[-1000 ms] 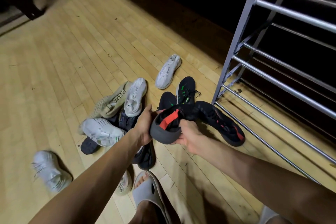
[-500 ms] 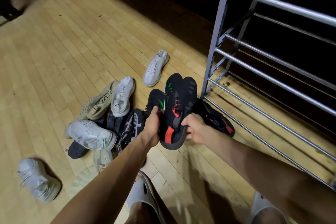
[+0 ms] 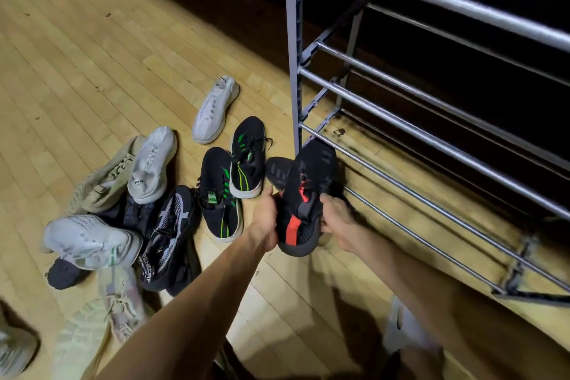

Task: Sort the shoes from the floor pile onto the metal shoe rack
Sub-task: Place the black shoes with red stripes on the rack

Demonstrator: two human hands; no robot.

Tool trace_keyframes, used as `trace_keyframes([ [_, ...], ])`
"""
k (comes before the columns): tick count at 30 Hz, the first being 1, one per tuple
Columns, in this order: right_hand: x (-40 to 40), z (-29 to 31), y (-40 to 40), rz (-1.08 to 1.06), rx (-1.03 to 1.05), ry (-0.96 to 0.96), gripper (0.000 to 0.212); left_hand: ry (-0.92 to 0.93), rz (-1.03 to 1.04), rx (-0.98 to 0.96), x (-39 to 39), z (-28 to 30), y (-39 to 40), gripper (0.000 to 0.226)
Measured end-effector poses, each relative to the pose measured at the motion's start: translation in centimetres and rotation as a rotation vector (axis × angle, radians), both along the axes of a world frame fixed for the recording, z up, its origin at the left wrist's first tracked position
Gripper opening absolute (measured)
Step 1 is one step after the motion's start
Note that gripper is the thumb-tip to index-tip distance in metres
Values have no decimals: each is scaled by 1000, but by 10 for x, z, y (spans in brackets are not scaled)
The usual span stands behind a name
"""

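Wooden floor, pale planks, lit from the near side; far edge falls into dark.

Metal shoe rack at right, grey upright post and paired horizontal rails in tiers. No shoes on the rails in view.

Floor pile at left centre: a beige knit shoe, white sneakers, dark shoes overlapping. A black shoe with grey mesh leans at the pile's right edge. One white sneaker lies alone beyond it, well apart from the rack post. Two black shoes with green stripes lie side by side between pile and rack.

Black shoe with red accents held off the floor, toe pointing away toward the lowest rails, just in front of the post's foot. Another dark shoe lies just behind it.

Left hand grips the shoe's left side near the heel, fingers curled round it. Right hand grips the right side, fingers clamped on the collar.
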State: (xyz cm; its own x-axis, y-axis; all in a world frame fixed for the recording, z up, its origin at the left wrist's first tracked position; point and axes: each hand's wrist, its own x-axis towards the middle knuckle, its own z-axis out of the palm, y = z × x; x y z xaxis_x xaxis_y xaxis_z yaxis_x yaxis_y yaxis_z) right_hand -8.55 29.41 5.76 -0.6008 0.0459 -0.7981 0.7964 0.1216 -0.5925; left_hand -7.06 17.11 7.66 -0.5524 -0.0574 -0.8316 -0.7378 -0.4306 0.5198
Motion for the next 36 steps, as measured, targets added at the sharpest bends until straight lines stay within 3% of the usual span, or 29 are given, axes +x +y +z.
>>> trace_keyframes([
  [5, -17, -77, 43, 14, 139, 96, 41, 26, -61, -76, -14, -11, 39, 53],
  [9, -18, -37, 56, 60, 211, 121, 24, 6, -104, -109, -30, -35, 48, 58],
  [13, -31, -53, 70, 103, 313, 153, 34, -27, -146, -94, -48, -60, 52, 71],
  [17, -45, -60, 78, 133, 398, 196, 31, -5, -141, -46, -65, -44, 64, 56],
  [24, -69, -72, 80, -1, 323, 173, 13, 18, -155, -82, -75, -45, 63, 49],
  [27, -75, -73, 73, -108, 284, 208, 19, 46, -137, -73, -76, -49, 54, 54],
  [32, -89, -84, 54, -267, 128, 223, 9, 24, -81, -55, -79, -48, 44, 57],
  [36, -100, -83, 51, -294, 80, 230, 36, 42, -29, 51, -86, -47, 42, 57],
])
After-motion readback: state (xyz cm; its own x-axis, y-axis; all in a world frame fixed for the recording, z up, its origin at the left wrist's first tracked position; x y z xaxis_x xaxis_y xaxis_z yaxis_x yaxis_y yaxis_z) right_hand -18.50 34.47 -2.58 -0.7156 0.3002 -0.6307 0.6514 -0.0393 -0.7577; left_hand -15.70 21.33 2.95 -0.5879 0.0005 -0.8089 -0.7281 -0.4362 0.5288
